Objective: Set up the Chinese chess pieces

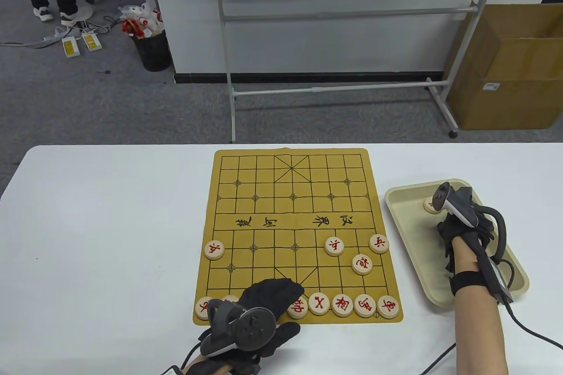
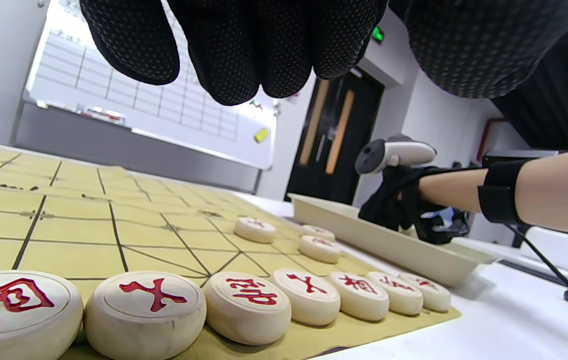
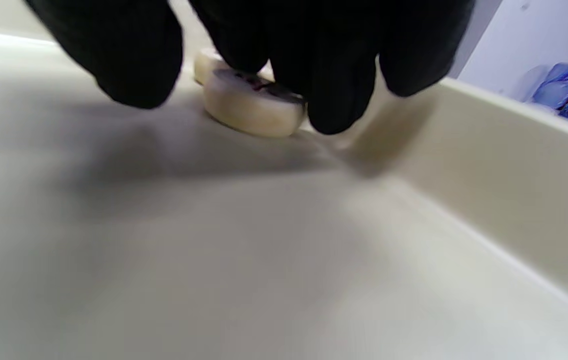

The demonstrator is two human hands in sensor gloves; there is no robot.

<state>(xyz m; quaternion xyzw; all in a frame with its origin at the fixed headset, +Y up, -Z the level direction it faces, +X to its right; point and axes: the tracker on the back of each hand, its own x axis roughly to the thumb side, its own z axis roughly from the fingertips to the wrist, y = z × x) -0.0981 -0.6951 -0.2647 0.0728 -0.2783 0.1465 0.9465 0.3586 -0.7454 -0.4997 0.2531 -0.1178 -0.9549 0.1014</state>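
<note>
The yellow board lies mid-table. Red-lettered wooden pieces fill its near row, also close up in the left wrist view. Three soldier pieces and one more piece stand further up the board. My left hand hovers over the near row, fingers loosely curled and holding nothing. My right hand is inside the beige tray. Its fingertips close around a chess piece on the tray floor. A second piece lies just behind it.
The tray wall rises to the right of the gripped piece. Glove cables trail off the table's near right. A whiteboard stand and a cardboard box stand beyond the far edge of the table.
</note>
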